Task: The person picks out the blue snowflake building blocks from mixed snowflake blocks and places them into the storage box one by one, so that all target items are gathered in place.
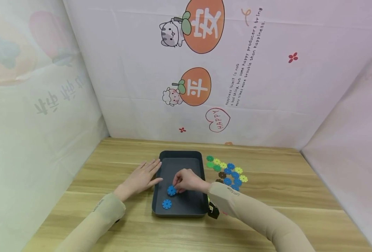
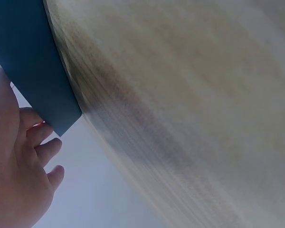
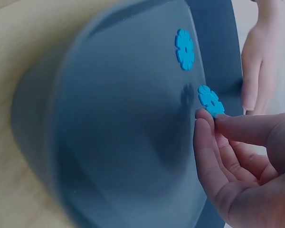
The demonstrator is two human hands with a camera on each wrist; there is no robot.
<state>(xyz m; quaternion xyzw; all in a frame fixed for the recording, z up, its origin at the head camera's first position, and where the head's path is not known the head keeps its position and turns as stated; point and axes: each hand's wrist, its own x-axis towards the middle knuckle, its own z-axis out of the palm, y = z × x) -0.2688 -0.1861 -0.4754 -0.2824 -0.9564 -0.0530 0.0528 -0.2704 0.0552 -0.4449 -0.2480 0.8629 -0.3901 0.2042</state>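
A blue notched disc [image 1: 171, 190] is held upright at a tilt in the near left part of a dark grey tray [image 1: 190, 206], and the right wrist view shows its shadow on the tray's floor beside it. The right hand [image 1: 187, 180] has it by the edge: the grip is closed to a pinch, thumb against fingertips, with the disc between them. A second blue disc [image 1: 166, 204] lies flat on the tray's floor, just nearer than the held one and a little to the left. The left hand [image 1: 141, 177] is at the tray's left side, its grip loose and spread, fingers extended to touch the rim, with hold of no disc. Right of the tray, more discs lie on the wooden bench [image 1: 293, 210]: green ones [image 1: 209, 158] at the far left of the group, yellow ones [image 1: 243, 178] on both sides, brown ones [image 1: 222, 175] toward the near left, and blue ones [image 1: 234, 175] through the middle, the nearest partly behind the right sleeve [image 1: 255, 213]. A black object [image 1: 213, 211], too small to make out, shows by the tray's near right corner. Behind the bench hangs a white cloth [image 1: 135, 87] printed with orange fruit, a cat and a sheep.
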